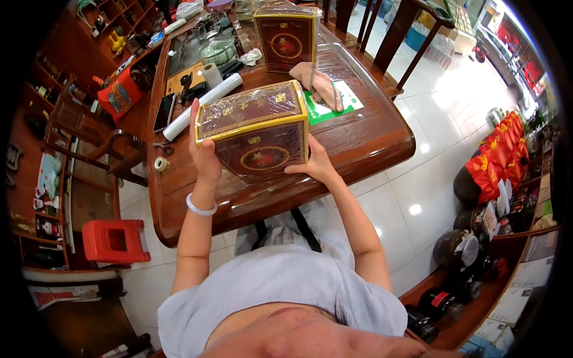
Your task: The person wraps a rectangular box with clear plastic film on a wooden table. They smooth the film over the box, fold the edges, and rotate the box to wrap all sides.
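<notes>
Between my two hands is a dark-red gift box with yellow edges, covered in clear plastic wrap. My left hand presses against its left end, the thumb at the front corner. At the right end my right hand grips the lower corner, its thumb on the front face. The box tilts over the near part of a wooden table; whether its underside touches the wood I cannot tell. A similar wrapped box stands upright farther back. A folded pink cloth lies behind the held box, on a green and white sheet.
Left of the box lie a white roll of film, scissors, a tape roll and a phone. A glass bowl and tea ware stand behind. A red stool is at left; jars line the right.
</notes>
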`<state>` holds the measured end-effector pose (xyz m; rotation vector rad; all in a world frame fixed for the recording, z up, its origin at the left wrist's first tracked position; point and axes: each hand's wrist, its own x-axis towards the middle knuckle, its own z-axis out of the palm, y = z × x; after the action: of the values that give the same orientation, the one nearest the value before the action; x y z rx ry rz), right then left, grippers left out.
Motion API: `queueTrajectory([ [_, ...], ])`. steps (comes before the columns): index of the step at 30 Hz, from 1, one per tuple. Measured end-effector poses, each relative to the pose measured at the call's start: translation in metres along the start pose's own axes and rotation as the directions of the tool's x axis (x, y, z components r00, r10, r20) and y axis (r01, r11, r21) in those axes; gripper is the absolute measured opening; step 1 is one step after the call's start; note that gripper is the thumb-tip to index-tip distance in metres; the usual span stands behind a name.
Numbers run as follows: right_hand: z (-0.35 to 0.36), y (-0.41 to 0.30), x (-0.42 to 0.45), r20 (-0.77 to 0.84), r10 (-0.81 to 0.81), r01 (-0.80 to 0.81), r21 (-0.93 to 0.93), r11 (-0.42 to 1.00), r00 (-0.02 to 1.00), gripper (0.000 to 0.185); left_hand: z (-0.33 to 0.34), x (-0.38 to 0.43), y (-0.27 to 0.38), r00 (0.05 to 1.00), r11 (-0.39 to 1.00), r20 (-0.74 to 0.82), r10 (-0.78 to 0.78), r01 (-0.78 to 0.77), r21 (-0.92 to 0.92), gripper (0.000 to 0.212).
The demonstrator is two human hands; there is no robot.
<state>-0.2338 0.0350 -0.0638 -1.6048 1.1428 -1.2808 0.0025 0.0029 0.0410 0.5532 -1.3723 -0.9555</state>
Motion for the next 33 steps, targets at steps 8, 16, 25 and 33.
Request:
queueTrajectory([
  [8, -0.054, -0.092, 0.018, -0.127, -0.386, 0.358, -0.195, 0.913, 0.914, 0.096, -0.003, -0.001, 0.014, 0.988, 0.968, 0.073, 0.132, -0.145, 0.204, 0.091],
  [16, 0.022, -0.198, 0.062, 0.511, -0.489, 0.687, -0.659, 0.305, 0.707, 0.085, 0.01, 0.027, 0.07, 0.797, 0.266, 0.594, 0.104, -0.598, 0.756, 0.056],
  [25, -0.01, -0.192, 0.055, 0.454, -0.336, 0.546, -0.792, 0.273, 0.825, 0.093, 0.001, 0.021, 0.083, 0.844, 0.219, 0.536, 0.014, -0.525, 0.822, 0.072],
  [33, -0.017, -0.184, 0.05, 0.416, -0.365, 0.53, -0.789, 0.31, 0.833, 0.092, 0.001, 0.017, 0.073, 0.858, 0.296, 0.506, 0.085, -0.506, 0.81, 0.073],
])
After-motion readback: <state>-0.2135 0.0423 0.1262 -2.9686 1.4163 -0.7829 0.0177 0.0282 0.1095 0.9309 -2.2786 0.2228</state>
